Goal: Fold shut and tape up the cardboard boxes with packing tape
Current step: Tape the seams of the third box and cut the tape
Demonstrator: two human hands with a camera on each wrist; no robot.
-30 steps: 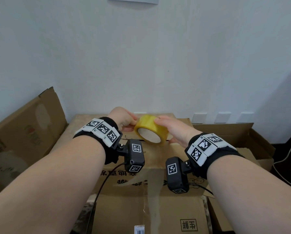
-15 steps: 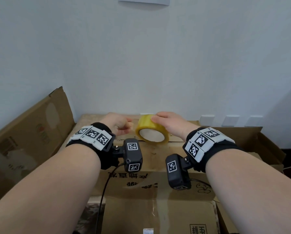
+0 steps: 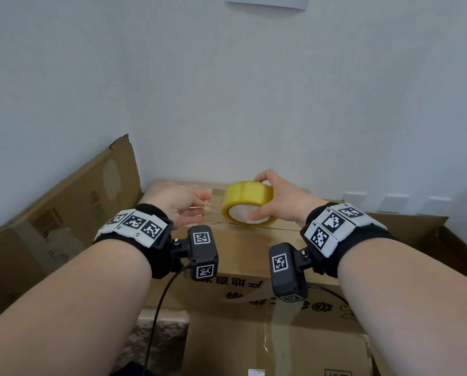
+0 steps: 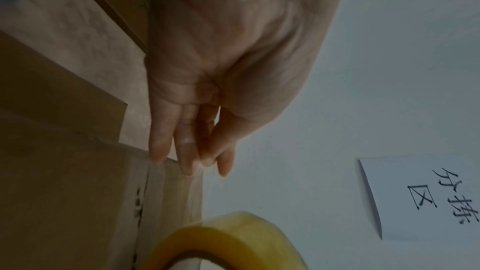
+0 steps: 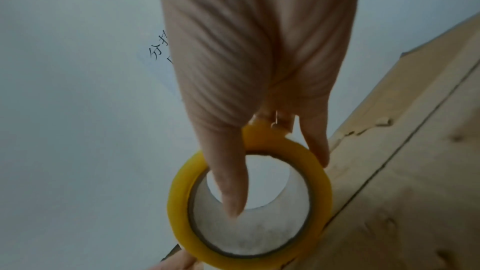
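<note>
Over the closed box at 12 o'clock, right hand grasps the yellow tape roll, left hand at 9 pinches its drawn end; seam looks untaped, sealing just starting.

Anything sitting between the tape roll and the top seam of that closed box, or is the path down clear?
Nothing visible blocks it. The right hand holds the tape roll just above the box top, thumb through the core. The left hand is off to the left of the roll, pinching what looks like the tape's free end, not underneath it.
</note>
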